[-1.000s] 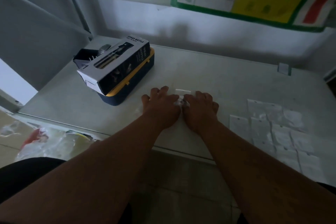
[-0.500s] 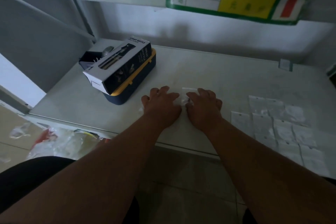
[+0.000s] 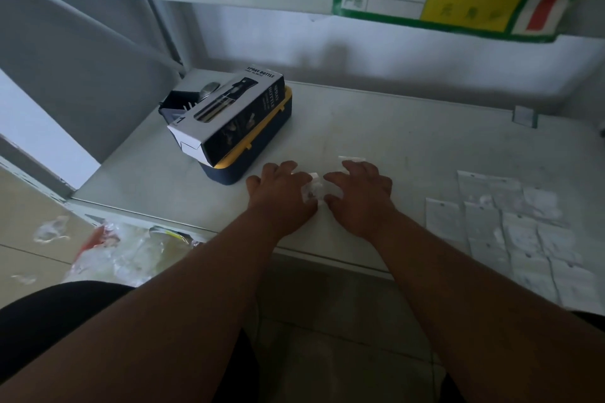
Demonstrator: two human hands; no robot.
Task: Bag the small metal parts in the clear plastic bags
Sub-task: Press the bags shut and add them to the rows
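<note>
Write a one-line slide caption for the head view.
Left hand and right hand work a small clear plastic bag on the white table, beside rows of bagged parts.

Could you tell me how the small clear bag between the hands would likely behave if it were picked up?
The small clear bag looks thin and crinkled, so probably floppy and very light. Its glossy film may slip between fingers. Any contents are too blurred to judge.

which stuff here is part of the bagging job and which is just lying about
Job: clear bag between left hand and right hand; rows of bags at right.
Lying about: spray bottle box on blue case; plastic on floor.
</note>
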